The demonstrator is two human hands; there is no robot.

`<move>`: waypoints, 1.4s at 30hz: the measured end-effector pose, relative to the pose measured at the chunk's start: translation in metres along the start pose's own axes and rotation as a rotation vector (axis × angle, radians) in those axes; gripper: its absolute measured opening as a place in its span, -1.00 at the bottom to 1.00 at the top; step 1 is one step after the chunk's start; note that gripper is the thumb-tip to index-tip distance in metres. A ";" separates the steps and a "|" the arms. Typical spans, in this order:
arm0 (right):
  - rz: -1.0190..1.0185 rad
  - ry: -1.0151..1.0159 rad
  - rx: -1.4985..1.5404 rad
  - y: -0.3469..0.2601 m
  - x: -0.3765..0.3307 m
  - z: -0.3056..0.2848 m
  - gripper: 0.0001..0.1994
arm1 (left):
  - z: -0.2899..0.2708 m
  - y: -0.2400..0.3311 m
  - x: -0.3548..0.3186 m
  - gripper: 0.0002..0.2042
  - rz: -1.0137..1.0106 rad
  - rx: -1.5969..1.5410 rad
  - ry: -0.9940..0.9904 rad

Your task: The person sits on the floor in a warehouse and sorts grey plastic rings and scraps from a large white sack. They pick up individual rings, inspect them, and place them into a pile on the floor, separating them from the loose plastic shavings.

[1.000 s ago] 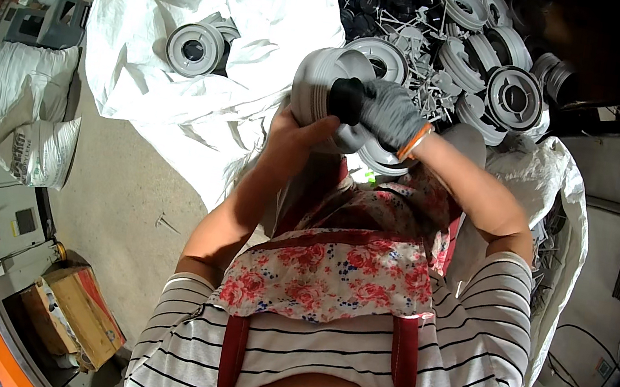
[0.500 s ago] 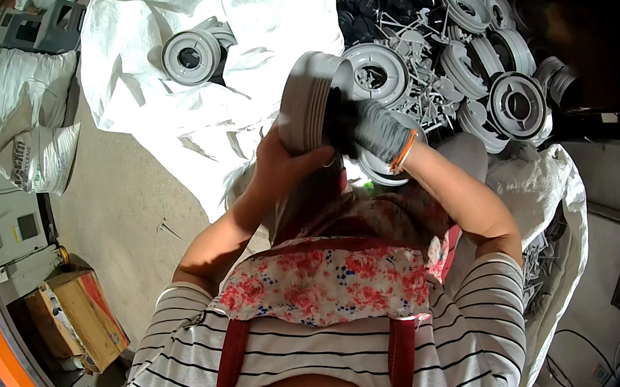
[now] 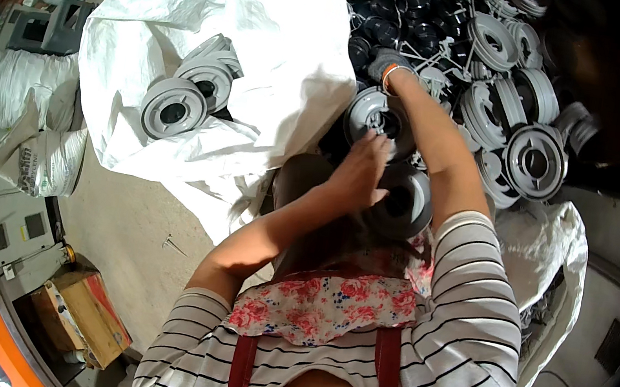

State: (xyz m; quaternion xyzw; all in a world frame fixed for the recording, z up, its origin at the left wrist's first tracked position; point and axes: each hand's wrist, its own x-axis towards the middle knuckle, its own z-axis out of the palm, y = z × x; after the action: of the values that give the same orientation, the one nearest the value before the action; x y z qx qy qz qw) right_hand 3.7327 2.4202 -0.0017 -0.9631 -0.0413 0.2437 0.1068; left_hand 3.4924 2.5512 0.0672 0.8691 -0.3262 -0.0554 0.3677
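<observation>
In the head view, another grey ring (image 3: pixel 176 94) has joined those on the white sack (image 3: pixel 286 55) at left. The left hand (image 3: pixel 361 170) is over a grey wheel (image 3: pixel 364 108), the gloved right hand (image 3: pixel 386 66) beside far black parts (image 3: pixel 420 38); I cannot tell either grip.

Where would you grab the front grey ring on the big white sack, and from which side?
I'd take the front grey ring by its lower outer rim, coming from the person's side. That edge looks free above the white sack, while the upper right meets another grey ring in view. Its open centre probably gives an inner edge to hook.
</observation>
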 end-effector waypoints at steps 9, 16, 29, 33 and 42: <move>-0.073 0.210 0.180 0.023 -0.037 -0.008 -0.63 | -0.002 -0.016 0.033 -0.45 -0.051 0.081 -0.178; -0.428 0.512 0.832 0.012 -0.212 -0.061 -0.77 | -0.052 0.012 -0.011 -0.70 -0.688 -1.179 0.437; -0.795 0.233 0.466 -0.072 -0.321 -0.038 -0.34 | -0.089 0.054 -0.087 -0.65 -0.495 -1.502 0.319; -0.834 0.351 0.109 -0.061 -0.321 -0.016 -0.38 | -0.093 0.057 -0.090 -0.66 -0.606 -1.499 0.247; -0.406 0.113 0.534 -0.055 -0.337 -0.006 -0.55 | -0.072 0.065 -0.100 -0.58 -0.541 -1.291 0.374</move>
State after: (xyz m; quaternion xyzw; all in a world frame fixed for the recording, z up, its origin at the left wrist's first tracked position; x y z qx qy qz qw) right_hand 3.4381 2.4287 0.1708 -0.8853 -0.1610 0.1658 0.4035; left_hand 3.4043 2.6220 0.1484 0.5240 0.0665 -0.1763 0.8306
